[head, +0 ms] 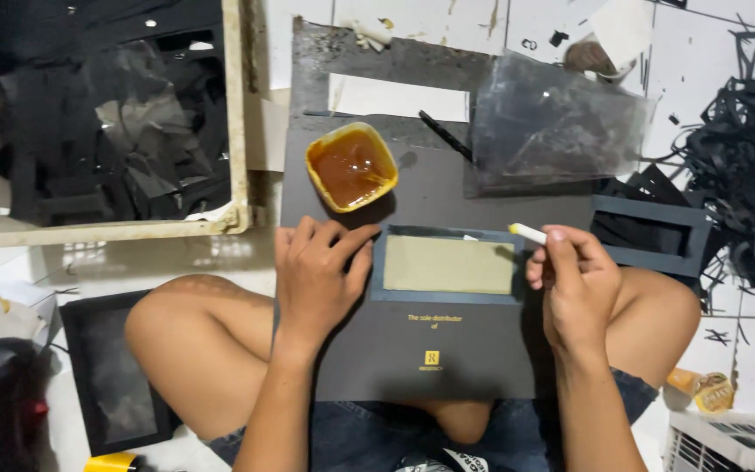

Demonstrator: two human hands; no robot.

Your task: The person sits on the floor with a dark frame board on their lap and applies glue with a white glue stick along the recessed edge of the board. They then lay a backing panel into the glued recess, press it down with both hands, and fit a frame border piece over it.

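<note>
Looks like the gluing stage on a window frame (447, 265), judging by the setup. Left hand (319, 273) lying flat, fingers together, pressing down on the frame's left edge to keep it steady. Right hand (575, 284) pinching a small white applicator stick (528, 233) between thumb and fingers, tip right at the frame's top right corner. Frame itself sitting on a big dark grey card (434, 350), which rests across the lap, so no bench here, just the floor (727, 52).

Yellow tub of brown glue (351, 166) just above the frame's left end, within easy reach. Probably calls for a dip into that tub next, then a careful run along the frame's edge without smearing the tan panel inside. Just a guess though.

Count:
- 1 glue tub
- 1 stick
- 1 frame being worked, plus 1 more dark frame (653, 234) just right of it
- 1 clear plastic sheet (557, 122) above and right of the frame
- 1 pile of black offcuts (749, 166) far right
- 1 crate of black scraps (107, 114) up left of the frame
</note>
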